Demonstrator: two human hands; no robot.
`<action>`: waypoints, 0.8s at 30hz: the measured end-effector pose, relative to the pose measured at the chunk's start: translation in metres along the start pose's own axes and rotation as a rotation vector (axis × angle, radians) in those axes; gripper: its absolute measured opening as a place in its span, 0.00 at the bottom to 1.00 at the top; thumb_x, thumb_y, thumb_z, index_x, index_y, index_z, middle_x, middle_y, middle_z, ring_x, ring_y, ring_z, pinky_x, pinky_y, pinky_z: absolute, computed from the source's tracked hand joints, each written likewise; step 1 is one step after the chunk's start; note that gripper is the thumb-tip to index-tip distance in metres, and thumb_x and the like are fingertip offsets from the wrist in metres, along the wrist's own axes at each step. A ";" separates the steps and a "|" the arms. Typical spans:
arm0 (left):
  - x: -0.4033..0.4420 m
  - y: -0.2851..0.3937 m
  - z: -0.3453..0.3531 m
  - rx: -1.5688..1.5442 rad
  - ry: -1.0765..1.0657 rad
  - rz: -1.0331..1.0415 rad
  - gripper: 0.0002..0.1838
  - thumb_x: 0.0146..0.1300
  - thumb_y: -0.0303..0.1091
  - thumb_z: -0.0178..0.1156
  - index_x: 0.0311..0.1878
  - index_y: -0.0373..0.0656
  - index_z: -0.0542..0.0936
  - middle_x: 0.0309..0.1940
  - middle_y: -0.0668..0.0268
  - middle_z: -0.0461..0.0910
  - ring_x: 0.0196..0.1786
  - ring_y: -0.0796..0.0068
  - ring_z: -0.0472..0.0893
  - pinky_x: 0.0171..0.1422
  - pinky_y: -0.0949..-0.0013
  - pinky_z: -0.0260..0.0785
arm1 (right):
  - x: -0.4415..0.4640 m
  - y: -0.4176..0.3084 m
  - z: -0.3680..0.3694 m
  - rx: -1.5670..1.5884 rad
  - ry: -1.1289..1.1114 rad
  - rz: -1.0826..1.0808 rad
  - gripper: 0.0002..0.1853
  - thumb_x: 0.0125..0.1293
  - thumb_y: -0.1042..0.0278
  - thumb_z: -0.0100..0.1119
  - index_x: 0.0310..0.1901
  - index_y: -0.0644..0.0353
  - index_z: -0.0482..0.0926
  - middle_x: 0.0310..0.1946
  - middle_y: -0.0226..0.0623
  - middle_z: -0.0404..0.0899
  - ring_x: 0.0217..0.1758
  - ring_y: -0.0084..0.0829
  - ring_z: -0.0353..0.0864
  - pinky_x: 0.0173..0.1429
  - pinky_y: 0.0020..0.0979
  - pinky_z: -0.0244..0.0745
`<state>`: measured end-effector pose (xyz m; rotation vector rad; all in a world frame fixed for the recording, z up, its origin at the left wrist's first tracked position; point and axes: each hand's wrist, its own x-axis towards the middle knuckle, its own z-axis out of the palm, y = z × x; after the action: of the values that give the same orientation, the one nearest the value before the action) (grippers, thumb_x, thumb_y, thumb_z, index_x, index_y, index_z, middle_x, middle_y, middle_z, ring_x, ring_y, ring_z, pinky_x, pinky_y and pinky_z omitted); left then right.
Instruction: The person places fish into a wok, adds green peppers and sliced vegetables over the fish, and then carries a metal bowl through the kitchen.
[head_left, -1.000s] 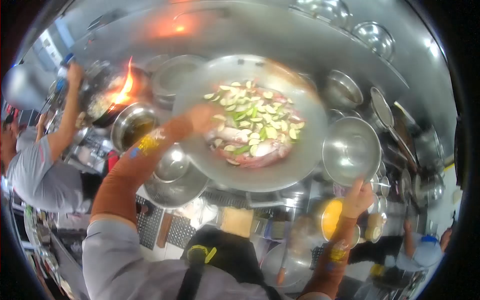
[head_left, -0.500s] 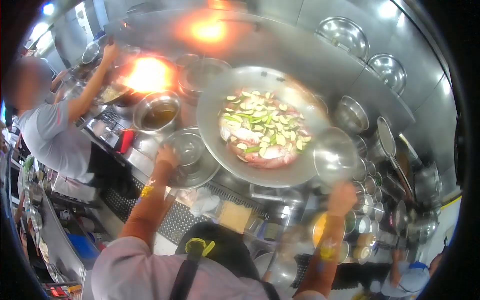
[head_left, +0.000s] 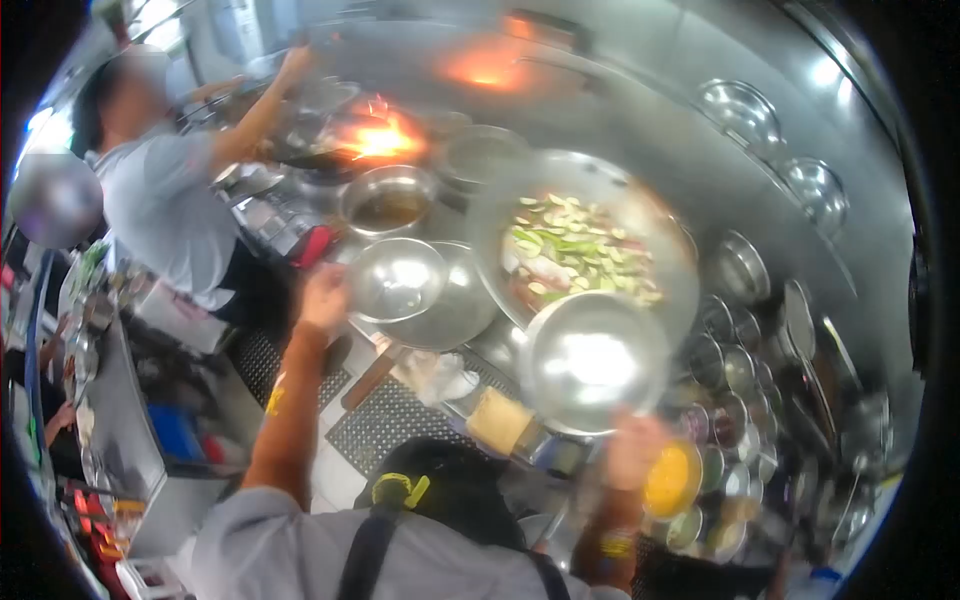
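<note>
My left hand (head_left: 325,298) grips the rim of a small metal bowl (head_left: 398,282), which is above a wok (head_left: 468,310) with a wooden handle. My right hand (head_left: 634,450), blurred by motion, is closed on the near edge of a larger shiny metal bowl (head_left: 594,362). This bowl covers the near right part of a very large wok (head_left: 492,225) in the view. Inside the large wok lie pale pinkish pieces, which look like meat or fish, topped with sliced pale and green vegetables (head_left: 580,235).
A pot of brown liquid (head_left: 388,205) stands beyond my left hand. At left a co-worker (head_left: 165,190) works near a flaming burner (head_left: 385,138). Several small containers, one with something yellow (head_left: 672,480), stand at right. A folded tan cloth (head_left: 498,420) lies near my body.
The right-hand bowl has moved left and nearer to me, off the large wok's right rim. My left hand has the small bowl lifted and tilted. The view has shifted, and the flame is smaller.
</note>
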<state>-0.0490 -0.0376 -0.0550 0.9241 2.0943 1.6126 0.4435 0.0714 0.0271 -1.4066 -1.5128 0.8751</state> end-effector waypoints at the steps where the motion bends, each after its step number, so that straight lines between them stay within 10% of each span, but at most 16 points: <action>1: -0.017 0.027 -0.004 -0.100 -0.024 -0.059 0.14 0.60 0.27 0.55 0.48 0.37 0.80 0.38 0.62 0.82 0.35 0.75 0.80 0.37 0.70 0.73 | -0.014 0.016 0.012 -0.111 -0.094 -0.027 0.21 0.63 0.63 0.67 0.17 0.65 0.71 0.11 0.32 0.68 0.17 0.19 0.63 0.23 0.30 0.61; 6: -0.063 0.068 -0.012 -0.307 -0.364 0.046 0.16 0.62 0.23 0.55 0.54 0.36 0.78 0.44 0.64 0.82 0.46 0.76 0.80 0.51 0.70 0.73 | -0.087 0.014 0.101 0.118 -0.490 -0.023 0.14 0.63 0.68 0.60 0.22 0.67 0.78 0.13 0.35 0.73 0.18 0.20 0.70 0.24 0.29 0.66; 9: -0.082 0.055 -0.031 -0.328 -0.410 -0.282 0.18 0.72 0.40 0.55 0.55 0.34 0.78 0.48 0.64 0.80 0.51 0.75 0.78 0.57 0.72 0.69 | -0.115 0.008 0.137 0.284 -0.546 0.170 0.16 0.64 0.66 0.61 0.22 0.68 0.77 0.14 0.33 0.76 0.19 0.21 0.78 0.24 0.26 0.71; 15: -0.108 -0.006 -0.066 -0.627 -0.624 -0.259 0.43 0.68 0.68 0.48 0.68 0.36 0.68 0.61 0.54 0.75 0.59 0.65 0.76 0.61 0.62 0.69 | -0.137 0.012 0.147 0.372 -0.598 0.367 0.17 0.66 0.62 0.63 0.23 0.64 0.78 0.16 0.28 0.75 0.17 0.18 0.73 0.21 0.22 0.66; 19: -0.137 0.010 -0.056 -0.389 -0.563 -0.131 0.39 0.72 0.63 0.46 0.71 0.36 0.64 0.63 0.58 0.72 0.61 0.65 0.74 0.65 0.61 0.67 | -0.133 -0.001 0.165 0.278 -0.786 0.241 0.15 0.66 0.61 0.64 0.25 0.62 0.78 0.16 0.28 0.74 0.16 0.16 0.71 0.20 0.21 0.64; 24: -0.133 0.000 -0.053 -0.945 -0.579 -0.295 0.33 0.75 0.54 0.43 0.70 0.34 0.65 0.65 0.55 0.71 0.67 0.64 0.71 0.70 0.60 0.62 | -0.105 0.000 0.191 0.261 -0.894 0.125 0.18 0.67 0.56 0.63 0.28 0.63 0.80 0.17 0.26 0.75 0.18 0.18 0.73 0.22 0.22 0.68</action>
<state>0.0153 -0.1660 -0.0552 0.5871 0.8555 1.6284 0.2654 -0.0211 -0.0580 -0.9469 -1.8422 1.8682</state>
